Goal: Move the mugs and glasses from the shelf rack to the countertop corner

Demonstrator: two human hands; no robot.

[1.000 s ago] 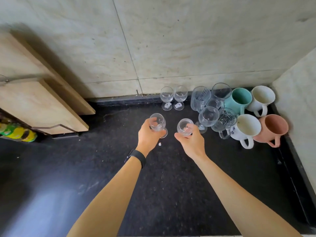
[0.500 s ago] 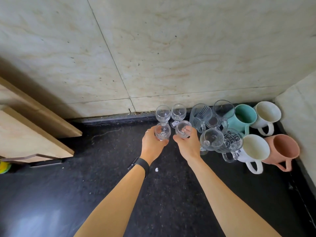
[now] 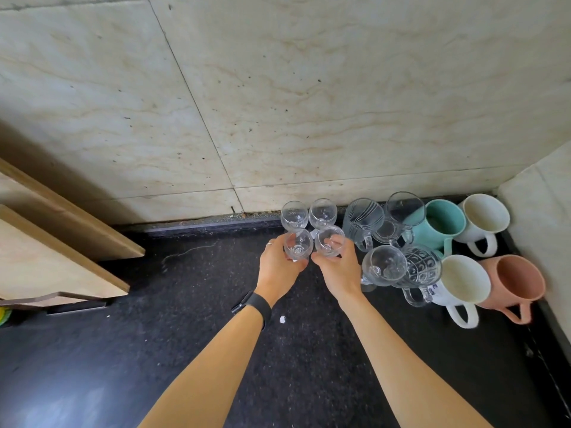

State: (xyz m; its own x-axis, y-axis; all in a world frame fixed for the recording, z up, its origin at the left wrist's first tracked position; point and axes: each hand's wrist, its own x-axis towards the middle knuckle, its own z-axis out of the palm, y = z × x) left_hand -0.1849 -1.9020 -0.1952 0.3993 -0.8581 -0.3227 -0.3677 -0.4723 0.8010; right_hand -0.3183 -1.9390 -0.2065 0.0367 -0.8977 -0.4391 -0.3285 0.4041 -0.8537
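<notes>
Both hands reached toward the back wall over the black speckled stone worktop (image 3: 191, 319). The left hand (image 3: 278, 267), with a black band (image 3: 255, 305) on its wrist, was curled closed around a small clear stemmed glass (image 3: 298, 242), gripping it low on the bowl. The right hand (image 3: 336, 267) was likewise closed around a second small clear stemmed glass (image 3: 330, 241), its fingers wrapped over the near side. The two held glasses stood upright, side by side and almost touching; whether their feet rested on the worktop could not be told.

Just behind them, against the beige marbled wall tiles (image 3: 278, 103), stood two more small clear stemmed glasses (image 3: 294, 215) of the same kind, one beside the other. To the right was the rest of the group in the corner: a striped clear glass mug (image 3: 362, 219), a plain clear glass mug (image 3: 400, 211), a teal ceramic mug (image 3: 438, 223) and a white ceramic mug (image 3: 485, 219) in the back row. In front of these were a larger clear stemmed glass (image 3: 383, 267), just beside the right hand, a patterned cut-glass mug (image 3: 421, 270), a white printed mug (image 3: 460, 284) and a pink ceramic mug (image 3: 516, 284).

At the left edge, light wooden shelf boards (image 3: 46, 251) jutted over the worktop, well apart from the glasses.
</notes>
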